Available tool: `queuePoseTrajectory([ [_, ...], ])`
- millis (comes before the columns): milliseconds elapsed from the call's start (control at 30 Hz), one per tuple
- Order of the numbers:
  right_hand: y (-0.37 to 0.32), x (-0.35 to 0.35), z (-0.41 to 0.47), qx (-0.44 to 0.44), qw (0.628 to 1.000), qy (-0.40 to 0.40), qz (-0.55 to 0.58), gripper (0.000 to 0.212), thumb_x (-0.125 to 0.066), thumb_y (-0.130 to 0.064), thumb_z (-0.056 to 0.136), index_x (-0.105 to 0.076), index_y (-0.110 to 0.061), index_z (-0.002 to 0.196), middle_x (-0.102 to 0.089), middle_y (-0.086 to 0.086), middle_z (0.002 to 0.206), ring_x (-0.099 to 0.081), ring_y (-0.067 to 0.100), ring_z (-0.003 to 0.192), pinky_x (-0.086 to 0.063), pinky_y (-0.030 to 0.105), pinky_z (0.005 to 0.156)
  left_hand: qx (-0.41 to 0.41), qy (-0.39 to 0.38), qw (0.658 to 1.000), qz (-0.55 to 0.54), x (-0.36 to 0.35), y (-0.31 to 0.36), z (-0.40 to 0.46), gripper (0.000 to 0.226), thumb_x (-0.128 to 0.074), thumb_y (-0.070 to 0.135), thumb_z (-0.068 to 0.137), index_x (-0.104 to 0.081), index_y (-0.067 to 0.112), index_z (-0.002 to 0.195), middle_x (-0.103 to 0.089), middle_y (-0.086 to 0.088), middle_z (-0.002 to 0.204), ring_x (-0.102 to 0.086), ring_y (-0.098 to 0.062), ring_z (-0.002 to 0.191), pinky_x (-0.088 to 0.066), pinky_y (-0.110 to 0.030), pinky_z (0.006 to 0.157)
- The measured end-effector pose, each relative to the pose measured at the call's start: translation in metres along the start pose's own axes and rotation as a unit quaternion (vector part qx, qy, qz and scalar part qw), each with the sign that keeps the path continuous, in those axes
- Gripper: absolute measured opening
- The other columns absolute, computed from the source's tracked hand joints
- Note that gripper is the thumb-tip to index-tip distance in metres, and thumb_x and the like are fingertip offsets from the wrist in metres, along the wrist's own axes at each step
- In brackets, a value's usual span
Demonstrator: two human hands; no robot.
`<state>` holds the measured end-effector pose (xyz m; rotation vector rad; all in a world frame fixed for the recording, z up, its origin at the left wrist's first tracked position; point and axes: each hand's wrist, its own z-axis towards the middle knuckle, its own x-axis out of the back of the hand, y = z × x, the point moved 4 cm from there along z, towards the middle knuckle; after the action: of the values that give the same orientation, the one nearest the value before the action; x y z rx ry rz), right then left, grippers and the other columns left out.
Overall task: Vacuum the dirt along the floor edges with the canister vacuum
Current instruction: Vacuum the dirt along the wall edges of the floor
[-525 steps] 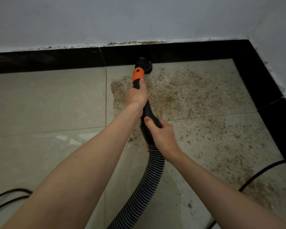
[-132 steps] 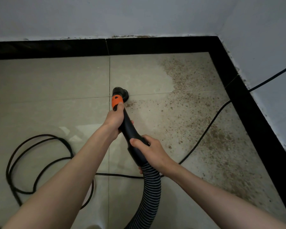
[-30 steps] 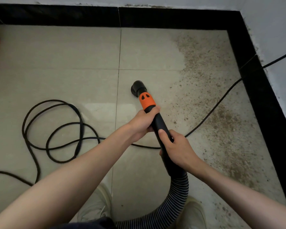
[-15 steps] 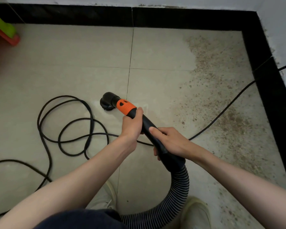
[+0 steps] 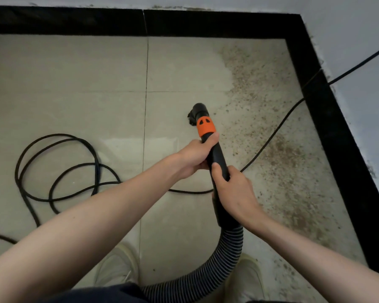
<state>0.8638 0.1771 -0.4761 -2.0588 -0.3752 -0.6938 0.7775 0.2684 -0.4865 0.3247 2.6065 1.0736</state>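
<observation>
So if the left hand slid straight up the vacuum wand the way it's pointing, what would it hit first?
The left hand would probably meet the orange collar first, right above its thumb, then the black nozzle on the floor.

Both hands, left hand (image 5: 194, 156) ahead of right hand (image 5: 233, 194), around vacuum wand (image 5: 217, 158); nozzle (image 5: 196, 114) seemingly touching tile.

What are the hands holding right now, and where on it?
Both hold the vacuum wand: left hand just below the orange collar, right hand lower, above the hose.
</observation>
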Motion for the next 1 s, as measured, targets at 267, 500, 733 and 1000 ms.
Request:
queuePoseTrajectory([
  [267,0.005,0.000,-0.005,-0.024,0.988,-0.084,0.127,0.048,-0.047,-0.052,0.096,-0.057,-0.006,0.085,-0.070,0.023,0.086,-0.068,0.037,0.084,-0.054,0.049,0.083,-0.005,-0.017,1.000,0.021,0.001,-0.004,-0.001,0.041,-0.045,0.039,0.098,-0.051,0.000,0.110,-0.060,-0.008,0.091,-0.060,-0.018,0.080,-0.052,-0.026,0.068],
  [500,-0.010,-0.019,-0.001,-0.101,0.865,-0.266,0.414,0.065,-0.066,-0.055,0.070,-0.054,-0.006,0.111,-0.063,0.013,0.085,-0.066,0.027,0.069,-0.059,0.043,0.071,-0.006,0.027,0.999,-0.033,0.014,0.044,0.026,0.037,-0.042,0.038,0.100,-0.046,0.002,0.106,-0.055,-0.008,0.079,-0.055,-0.016,0.068,-0.049,-0.024,0.057],
  [733,-0.029,-0.032,0.037,-0.033,0.904,-0.177,0.388,0.029,-0.073,-0.018,0.086,-0.051,-0.009,0.103,-0.060,0.006,0.073,-0.060,0.021,0.059,-0.054,0.037,0.065,0.010,0.029,0.998,-0.056,0.029,0.075,0.067,0.039,-0.044,0.047,0.097,-0.052,0.009,0.095,-0.056,-0.006,0.075,-0.053,-0.016,0.064,-0.046,-0.027,0.065],
  [1000,-0.072,0.001,0.116,0.029,0.933,-0.135,0.333,0.025,-0.074,-0.016,0.084,-0.053,-0.013,0.099,-0.061,0.007,0.075,-0.058,0.014,0.048,-0.051,0.029,0.051,-0.013,0.065,0.998,-0.012,0.034,0.149,0.098,0.040,-0.050,0.045,0.094,-0.051,0.008,0.108,-0.058,-0.005,0.084,-0.056,-0.016,0.071,-0.048,-0.028,0.061],
])
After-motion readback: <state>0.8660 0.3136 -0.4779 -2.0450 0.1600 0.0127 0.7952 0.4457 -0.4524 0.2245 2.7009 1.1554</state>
